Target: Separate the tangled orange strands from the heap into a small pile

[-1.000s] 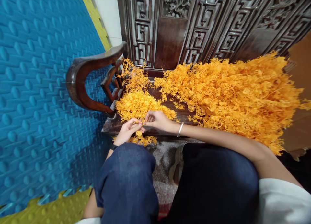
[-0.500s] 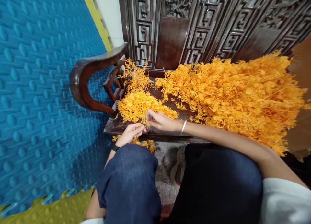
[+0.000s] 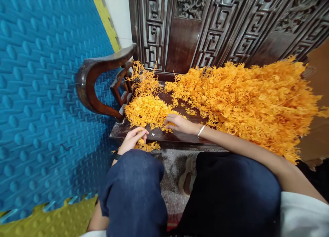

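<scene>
My left hand is closed in a pinch at the bench's front edge, holding a strand of small orange spiky plastic pieces that hangs below the fingers. To its right, my right hand rests at the near right edge of a low pile of loose orange pieces. Its fingers are curved and slightly apart, with orange showing between thumb and forefinger; I cannot make out a firm grip on any piece. A tiny white scrap lies on the wood between the hands.
A big heap of orange strands covers the right of the dark wooden bench. Thinner orange stems lie behind the pile. A curved armrest stands left, the carved backrest behind. Blue matting covers the left floor.
My right hand has moved away from my left hand, rightward to the pile's edge. My left hand has shifted slightly left and up, still holding the strand.
</scene>
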The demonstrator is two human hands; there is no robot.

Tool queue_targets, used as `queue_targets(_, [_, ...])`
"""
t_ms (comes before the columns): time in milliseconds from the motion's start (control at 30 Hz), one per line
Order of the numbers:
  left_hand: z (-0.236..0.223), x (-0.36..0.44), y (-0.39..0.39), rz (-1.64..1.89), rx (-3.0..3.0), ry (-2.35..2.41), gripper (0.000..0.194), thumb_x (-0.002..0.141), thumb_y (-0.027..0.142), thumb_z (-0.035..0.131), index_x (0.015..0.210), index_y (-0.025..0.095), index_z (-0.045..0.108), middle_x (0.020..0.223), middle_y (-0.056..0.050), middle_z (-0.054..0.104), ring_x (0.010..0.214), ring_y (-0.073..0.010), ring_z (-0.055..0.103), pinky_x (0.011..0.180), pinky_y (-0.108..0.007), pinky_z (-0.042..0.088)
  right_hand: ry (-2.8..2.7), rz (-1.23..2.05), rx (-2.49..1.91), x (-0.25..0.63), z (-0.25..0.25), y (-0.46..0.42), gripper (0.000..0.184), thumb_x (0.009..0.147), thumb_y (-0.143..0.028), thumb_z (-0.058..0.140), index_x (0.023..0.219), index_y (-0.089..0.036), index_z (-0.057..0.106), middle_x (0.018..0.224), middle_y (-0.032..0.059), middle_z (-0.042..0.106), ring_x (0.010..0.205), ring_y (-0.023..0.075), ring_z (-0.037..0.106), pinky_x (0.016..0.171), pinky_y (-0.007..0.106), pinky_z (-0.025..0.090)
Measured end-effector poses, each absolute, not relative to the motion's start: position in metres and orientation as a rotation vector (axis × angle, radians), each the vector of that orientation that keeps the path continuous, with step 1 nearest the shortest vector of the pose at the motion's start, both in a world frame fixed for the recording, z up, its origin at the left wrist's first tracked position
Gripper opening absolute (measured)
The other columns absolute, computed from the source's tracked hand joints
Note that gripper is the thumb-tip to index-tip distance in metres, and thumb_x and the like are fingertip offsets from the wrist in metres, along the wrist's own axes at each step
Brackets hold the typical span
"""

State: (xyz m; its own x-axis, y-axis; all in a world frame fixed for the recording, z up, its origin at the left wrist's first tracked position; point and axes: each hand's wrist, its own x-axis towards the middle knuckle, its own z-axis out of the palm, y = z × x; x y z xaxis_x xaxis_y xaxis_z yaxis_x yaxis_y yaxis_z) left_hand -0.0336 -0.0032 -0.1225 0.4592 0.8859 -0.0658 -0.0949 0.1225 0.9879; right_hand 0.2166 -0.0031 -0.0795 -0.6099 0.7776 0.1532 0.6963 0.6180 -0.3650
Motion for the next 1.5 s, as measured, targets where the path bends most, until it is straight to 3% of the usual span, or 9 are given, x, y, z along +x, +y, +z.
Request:
queue_targets(133, [-0.124, -0.028, -0.002, 0.885, 1.32, 0.773, 0.024, 0.074, 0.038, 0.065, 0.08, 0.015, 0.064, 0.058, 0.0, 0.059, 0.053, -0.0102, 0.058, 0.057, -0.022, 0.046, -2.703, 0.047, -1.154, 0.214, -0.081, 0.006, 0.012, 0.086, -0.022, 0.051, 0.09, -0.015, 0.059, 0.099, 0.0106, 0.057, 0.091, 0.0203, 0.051, 0.081, 0.034, 0.039])
queue_targets(300, [-0.125, -0.026, -0.002, 0.879, 1.297, 0.717, 0.023, 0.076, 0.038, 0.063, 0.082, 0.016, 0.06, 0.058, 0.002, 0.058, 0.051, -0.0101, 0.057, 0.056, -0.022, 0.046, -2.802, -0.032, -1.206, 0.21, -0.08, 0.009, 0.012, 0.085, -0.017, 0.05, 0.088, -0.013, 0.06, 0.103, 0.0129, 0.057, 0.092, 0.0218, 0.05, 0.078, 0.035, 0.038])
queue_targets(500, [-0.124, -0.022, -0.003, 1.026, 1.125, 0.716, 0.025, 0.074, 0.04, 0.064, 0.081, 0.017, 0.057, 0.084, -0.003, 0.062, 0.076, -0.017, 0.062, 0.057, -0.026, 0.052, -2.517, 0.494, -1.06, 0.187, -0.072, 0.001, 0.021, 0.087, -0.031, 0.051, 0.083, -0.013, 0.061, 0.083, 0.0066, 0.061, 0.079, 0.0149, 0.054, 0.077, 0.029, 0.042])
queue_targets(633, [-0.121, -0.018, -0.005, 1.178, 1.052, 0.705, 0.025, 0.074, 0.04, 0.065, 0.082, 0.019, 0.054, 0.096, -0.004, 0.065, 0.089, -0.0199, 0.063, 0.071, -0.032, 0.052, -2.364, 0.809, -0.972, 0.166, -0.066, -0.009, 0.026, 0.083, -0.04, 0.055, 0.084, -0.014, 0.06, 0.077, 0.0023, 0.06, 0.07, 0.0113, 0.053, 0.067, 0.024, 0.043])
queue_targets(767, [-0.115, -0.015, -0.007, 1.184, 1.093, 0.721, 0.027, 0.072, 0.041, 0.067, 0.082, 0.019, 0.053, 0.102, -0.005, 0.065, 0.1, -0.0205, 0.06, 0.091, -0.036, 0.045, -2.293, 0.919, -1.031, 0.15, -0.069, -0.014, 0.033, 0.079, -0.044, 0.059, 0.091, -0.014, 0.058, 0.071, -0.0009, 0.055, 0.062, 0.0091, 0.049, 0.06, 0.022, 0.04])
queue_targets(867, [-0.115, -0.014, -0.007, 1.17, 1.144, 0.747, 0.027, 0.072, 0.041, 0.067, 0.082, 0.02, 0.053, 0.104, -0.005, 0.065, 0.104, -0.0201, 0.058, 0.096, -0.036, 0.04, -2.315, 0.888, -1.031, 0.144, -0.073, -0.013, 0.027, 0.076, -0.039, 0.063, 0.08, -0.013, 0.056, 0.068, -0.0017, 0.051, 0.06, 0.0085, 0.044, 0.059, 0.022, 0.038])
queue_targets(1000, [-0.121, -0.015, -0.006, 1.15, 1.163, 0.766, 0.03, 0.072, 0.043, 0.066, 0.084, 0.019, 0.054, 0.101, -0.004, 0.064, 0.095, -0.0176, 0.059, 0.086, -0.031, 0.045, -2.205, 0.979, -1.047, 0.143, -0.078, -0.011, 0.017, 0.073, -0.024, 0.066, 0.071, -0.015, 0.052, 0.069, -0.0027, 0.048, 0.061, 0.0078, 0.043, 0.059, 0.021, 0.038])
queue_targets(1233, [-0.125, -0.019, -0.003, 0.922, 1.159, 0.812, 0.035, 0.069, 0.047, 0.068, 0.08, 0.015, 0.058, 0.066, 0.001, 0.058, 0.049, -0.0073, 0.051, 0.046, -0.019, 0.04, -1.502, 1.67, -1.121, 0.147, -0.082, -0.008, 0.019, 0.067, -0.017, 0.068, 0.072, -0.016, 0.049, 0.064, -0.0036, 0.06, 0.061, 0.008, 0.057, 0.064, 0.023, 0.045])
queue_targets(1500, [-0.119, -0.015, -0.007, 0.855, 1.049, 0.779, 0.031, 0.07, 0.042, 0.067, 0.08, 0.018, 0.049, 0.041, 0.007, 0.048, 0.035, -0.0079, 0.042, 0.033, -0.016, 0.03, -1.406, 1.609, -1.226, 0.154, -0.072, -0.01, 0.012, 0.067, -0.01, 0.066, 0.068, -0.013, 0.054, 0.057, -0.0049, 0.058, 0.054, 0.0058, 0.054, 0.06, 0.021, 0.044])
